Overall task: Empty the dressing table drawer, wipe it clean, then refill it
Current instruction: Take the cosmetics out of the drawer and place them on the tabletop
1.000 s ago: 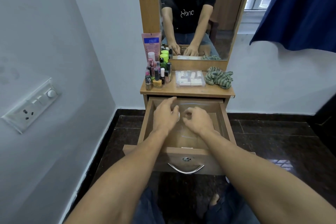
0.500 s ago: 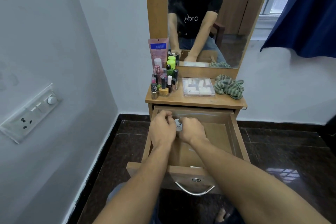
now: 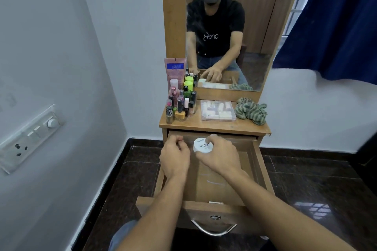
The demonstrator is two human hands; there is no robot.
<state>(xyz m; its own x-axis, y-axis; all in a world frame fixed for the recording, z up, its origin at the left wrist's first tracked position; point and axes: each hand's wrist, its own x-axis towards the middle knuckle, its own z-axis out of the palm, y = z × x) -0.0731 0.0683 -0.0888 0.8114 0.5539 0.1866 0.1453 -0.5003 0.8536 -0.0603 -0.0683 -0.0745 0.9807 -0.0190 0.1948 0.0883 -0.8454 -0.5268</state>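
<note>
The wooden drawer (image 3: 261, 171) of the dressing table stands pulled out, its bottom mostly bare. My right hand (image 3: 220, 155) grips a small round white jar (image 3: 203, 145) labelled nail polish, held above the drawer's back part. My left hand (image 3: 175, 157) hovers beside it over the drawer's left side with fingers curled; what it holds, if anything, is hidden. On the tabletop (image 3: 216, 126) stand several nail polish and cosmetic bottles (image 3: 180, 104), a clear box of small items (image 3: 218, 110) and a crumpled green striped cloth (image 3: 251, 112).
A mirror (image 3: 228, 26) rises behind the tabletop. A grey wall with a switch panel (image 3: 28, 138) lies to the left. A blue curtain (image 3: 334, 22) hangs at upper right. Dark tiled floor (image 3: 318, 185) surrounds the table. A metal handle (image 3: 214, 228) is on the drawer front.
Both hands came up from the drawer bottom toward its back. The white jar, barely seen between the hands before, is now lifted and plainly in my right hand. The camera tilted upward.
</note>
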